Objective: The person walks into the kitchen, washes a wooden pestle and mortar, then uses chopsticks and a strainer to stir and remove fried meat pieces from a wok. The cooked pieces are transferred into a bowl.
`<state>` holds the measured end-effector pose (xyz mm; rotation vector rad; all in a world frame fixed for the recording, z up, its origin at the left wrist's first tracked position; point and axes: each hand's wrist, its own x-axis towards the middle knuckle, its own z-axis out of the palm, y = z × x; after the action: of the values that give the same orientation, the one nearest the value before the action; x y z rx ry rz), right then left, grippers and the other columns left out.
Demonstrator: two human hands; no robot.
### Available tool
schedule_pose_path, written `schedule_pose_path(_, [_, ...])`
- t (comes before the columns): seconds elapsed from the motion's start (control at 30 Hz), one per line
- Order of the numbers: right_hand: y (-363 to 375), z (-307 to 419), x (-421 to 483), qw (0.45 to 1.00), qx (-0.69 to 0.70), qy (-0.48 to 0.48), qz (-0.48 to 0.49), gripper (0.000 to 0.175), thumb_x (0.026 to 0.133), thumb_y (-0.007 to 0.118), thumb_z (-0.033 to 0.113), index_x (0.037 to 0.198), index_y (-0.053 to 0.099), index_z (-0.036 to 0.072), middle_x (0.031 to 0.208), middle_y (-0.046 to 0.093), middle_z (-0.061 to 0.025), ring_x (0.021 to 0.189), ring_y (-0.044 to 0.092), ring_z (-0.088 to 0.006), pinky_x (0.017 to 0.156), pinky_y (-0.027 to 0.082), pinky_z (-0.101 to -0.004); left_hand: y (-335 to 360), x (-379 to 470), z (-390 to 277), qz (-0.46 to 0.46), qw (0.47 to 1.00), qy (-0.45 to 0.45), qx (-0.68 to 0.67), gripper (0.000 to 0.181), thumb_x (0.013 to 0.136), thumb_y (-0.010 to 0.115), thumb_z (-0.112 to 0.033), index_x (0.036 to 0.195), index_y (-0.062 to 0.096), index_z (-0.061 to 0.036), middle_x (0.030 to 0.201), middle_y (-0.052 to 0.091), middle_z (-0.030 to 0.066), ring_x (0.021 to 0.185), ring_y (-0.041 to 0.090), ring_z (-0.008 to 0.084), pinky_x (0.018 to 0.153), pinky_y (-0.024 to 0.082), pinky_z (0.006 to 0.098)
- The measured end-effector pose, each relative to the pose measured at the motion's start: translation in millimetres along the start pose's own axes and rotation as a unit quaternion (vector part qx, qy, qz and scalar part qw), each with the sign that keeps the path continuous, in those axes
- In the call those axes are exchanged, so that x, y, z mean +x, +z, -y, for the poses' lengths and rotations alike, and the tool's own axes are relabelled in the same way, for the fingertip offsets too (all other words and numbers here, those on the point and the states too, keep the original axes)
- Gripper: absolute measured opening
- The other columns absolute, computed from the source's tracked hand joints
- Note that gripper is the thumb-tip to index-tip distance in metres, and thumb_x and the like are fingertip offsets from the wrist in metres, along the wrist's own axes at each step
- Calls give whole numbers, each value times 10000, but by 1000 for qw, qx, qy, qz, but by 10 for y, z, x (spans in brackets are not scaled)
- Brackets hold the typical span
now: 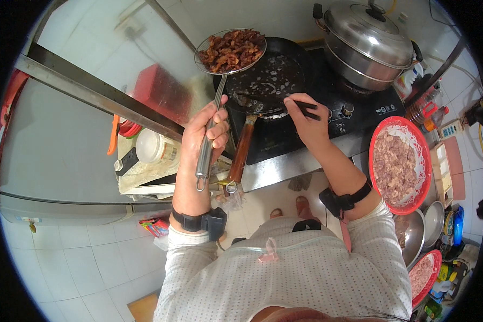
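Note:
My left hand [209, 126] grips the metal handle of a wire mesh skimmer [222, 86]. Browned fried meat pieces [234, 50] fill its basket, which is held over the left rim of a black frying pan [302, 52]. Dark oil with pale bubbles [273, 80] covers the pan's bottom. Between the fingers of my right hand [309, 118] is a pair of dark chopsticks [265, 98], their tips low over the oil. The pan's wooden handle [242, 149] points towards me, just right of my left hand.
A lidded steel steamer pot [368, 44] stands at the back right of the black cooktop [281, 137]. Raw meat pieces fill a red basket [428, 169] to my right, with a steel bowl [418, 237] beside it. At left, a white tub [155, 147] is near a metal frame post [104, 96].

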<state>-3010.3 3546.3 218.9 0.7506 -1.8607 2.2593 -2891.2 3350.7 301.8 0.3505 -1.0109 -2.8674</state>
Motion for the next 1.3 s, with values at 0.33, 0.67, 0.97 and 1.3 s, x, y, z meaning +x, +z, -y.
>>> schedule_pose_path(0.33, [145, -138, 70, 997, -64, 0, 31, 83, 863, 662, 71, 841, 642, -7, 662, 588, -19, 591, 514, -53, 537, 417, -213, 19, -2, 1, 18, 1000, -14, -1, 307, 997, 429, -155, 1233, 422, 42, 783, 464, 31, 469, 414, 53, 352, 366, 202])
schedule_pose_path(0.67, [55, -105, 131, 999, -28, -37, -7, 90, 866, 662, 68, 852, 640, -18, 655, 579, -14, 597, 501, -47, 534, 411, -212, 46, -14, 52, -2, 1000, -6, 13, 372, 996, 424, -147, 1304, 380, 56, 782, 468, 18, 452, 413, 35, 333, 366, 190])
schedule_pose_path(0.97, [23, -111, -11, 997, -78, 0, 26, 80, 865, 668, 70, 842, 647, -4, 644, 566, -1, 589, 490, -30, 522, 401, -207, 34, -24, 66, 9, 1000, -13, 12, 369, 997, 421, -146, 1302, 382, 60, 779, 464, 15, 456, 415, 35, 335, 368, 196])
schedule_pose_path(1.3, [-237, -20, -5, 990, -74, 118, -5, 116, 871, 673, 136, 851, 668, 22, 643, 594, 5, 599, 505, -38, 546, 406, -215, 33, -7, 72, 19, 1000, -16, 3, 257, 1000, 420, -143, 1183, 454, 34, 776, 464, 43, 459, 412, 58, 350, 371, 205])
